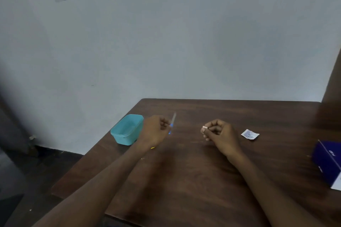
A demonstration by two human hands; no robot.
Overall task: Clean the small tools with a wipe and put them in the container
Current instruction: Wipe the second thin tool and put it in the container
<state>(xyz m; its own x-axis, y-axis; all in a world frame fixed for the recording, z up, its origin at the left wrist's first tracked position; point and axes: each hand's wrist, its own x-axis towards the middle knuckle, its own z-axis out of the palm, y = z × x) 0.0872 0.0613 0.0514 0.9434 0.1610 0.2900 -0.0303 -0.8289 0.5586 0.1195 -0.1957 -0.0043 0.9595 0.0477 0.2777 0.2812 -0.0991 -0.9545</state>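
Head view: left hand (156, 131) pinches a thin blue-handled tool (172, 122), tip raised over the table (184, 171), just right of the teal container (127, 129). Right hand (218, 131), fingers curled, pinches a small folded wipe (204, 127). Torn sachet (250, 134) lies nearby; blue box (328, 162) at right edge. Advice: bring wipe to shaft, wrap it, draw along the length toward the tip, then drop into container.

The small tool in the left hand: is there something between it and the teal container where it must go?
Nothing visible stands in the way. The left hand pinches the small tool just right of the teal container, whose top is open. Only the hand itself lies between them. The torn sachet and blue box lie far right.
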